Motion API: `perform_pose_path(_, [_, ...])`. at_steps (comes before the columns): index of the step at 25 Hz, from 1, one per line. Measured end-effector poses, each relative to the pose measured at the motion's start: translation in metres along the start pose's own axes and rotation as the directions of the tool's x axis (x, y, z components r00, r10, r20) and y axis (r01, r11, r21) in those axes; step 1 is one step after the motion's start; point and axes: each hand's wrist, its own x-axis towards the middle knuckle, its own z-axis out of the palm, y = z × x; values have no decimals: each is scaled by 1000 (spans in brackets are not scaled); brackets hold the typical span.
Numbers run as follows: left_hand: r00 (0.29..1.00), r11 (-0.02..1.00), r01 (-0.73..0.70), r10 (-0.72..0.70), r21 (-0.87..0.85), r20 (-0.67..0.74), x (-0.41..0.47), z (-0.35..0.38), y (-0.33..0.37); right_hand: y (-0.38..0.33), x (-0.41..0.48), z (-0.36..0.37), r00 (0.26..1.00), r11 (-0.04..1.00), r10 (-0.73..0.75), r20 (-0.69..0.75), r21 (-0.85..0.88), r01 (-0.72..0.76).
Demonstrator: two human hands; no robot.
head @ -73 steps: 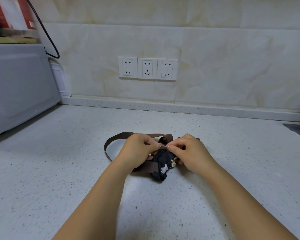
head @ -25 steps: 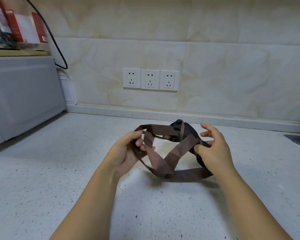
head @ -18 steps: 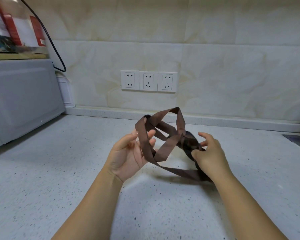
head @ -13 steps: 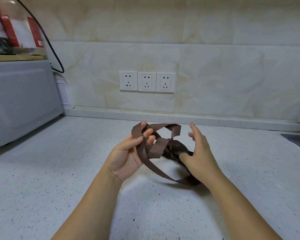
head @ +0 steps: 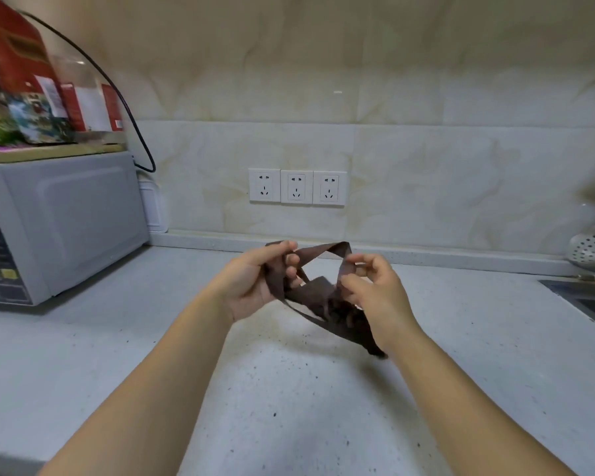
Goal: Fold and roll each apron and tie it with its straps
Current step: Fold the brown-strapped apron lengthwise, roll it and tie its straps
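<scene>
Lighting: I read soft, even, warm-white light from overhead, moderately bright.
Shadows: faint diffuse patch on the countertop [head: 289, 407] beneath the straps [head: 318, 293].
Glare: one small highlight on the wall tile [head: 337, 92].
Blur: boxes [head: 31, 97] upper left smeared.
Distortion: wide-angle bowing at the edges.

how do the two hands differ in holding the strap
The left hand shows its palm, with the strap running between thumb and fingers; the right hand shows its back and pinches the strap. The dark apron bundle is at the right hand, apart from the left hand. Both hold the brown strap.
</scene>
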Motion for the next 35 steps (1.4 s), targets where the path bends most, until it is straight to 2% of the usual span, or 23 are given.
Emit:
perform_pose_path(3, [999, 1000, -1, -1, -29, -54, -16, 7, 21, -24, 3, -8, 990, 974, 124, 72, 181, -135])
perform_pose_path(5, [999, 999, -4, 3, -40, -34, -30, 17, 27, -38, -1, -12, 952, 947, 227, 204, 183, -265])
perform_pose_path(7, [999, 1000, 28, -28, -10, 19, -43, 34, 32, -50, -10, -11, 904, 934, 289, 314, 113, -338])
perform_pose_path(8, [997, 997, 51, -54, 60, 47, -47, 43, 34, -56, -15, -10, 883, 942, 294, 366, 44, -332])
perform_pose_path(10, [993, 957, 63, -89, 283, 77, -55, 58, 38, -67, -27, -2, 845, 963, 265, 464, -172, -208])
perform_pose_path(12, [997, 883, 33, -64, 468, 50, -63, 71, 43, -79, -42, 8, 861, 933, 231, 453, -355, -63])
perform_pose_path(14, [998, 819, -13, -20, 573, 51, -72, 79, 54, -90, -50, 16, 915, 910, 169, 367, -415, -1])
perform_pose_path(17, [996, 731, -65, 10, 679, 85, -91, 84, 78, -110, -50, 23, 952, 924, 61, 301, -379, 61])
perform_pose_path(18, [997, 649, -78, 48, 757, 61, -97, 84, 86, -117, -52, 23, 957, 930, 26, 290, -359, 84])
perform_pose_path(20, [976, 418, -87, 218, 904, -6, -107, 80, 100, -131, -56, 22, 961, 913, -32, 274, -384, 140])
perform_pose_path(21, [955, 325, -91, 296, 941, -10, -111, 79, 103, -137, -59, 22, 957, 894, -42, 288, -417, 165])
perform_pose_path(22, [952, 266, -104, 304, 958, 19, -111, 77, 101, -141, -62, 22, 948, 881, -35, 315, -438, 178])
perform_pose_path(23, [969, 264, -128, 240, 956, 64, -111, 76, 96, -144, -65, 24, 936, 881, -16, 353, -437, 180])
perform_pose_path(25, [990, 327, -134, 95, 935, 109, -109, 74, 83, -147, -68, 27, 906, 902, 14, 422, -396, 170])
perform_pose_path(29, [988, 486, -156, 78, 860, 135, -108, 70, 78, -150, -69, 25, 882, 924, 24, 470, -347, 160])
perform_pose_path(32, [989, 422, -150, 58, 894, 139, -118, 68, 89, -154, -67, 22, 857, 928, 43, 513, -339, 157])
perform_pose_path(35, [989, 225, -101, 127, 969, 74, -128, 64, 105, -157, -64, 26, 810, 935, 49, 585, -311, 168])
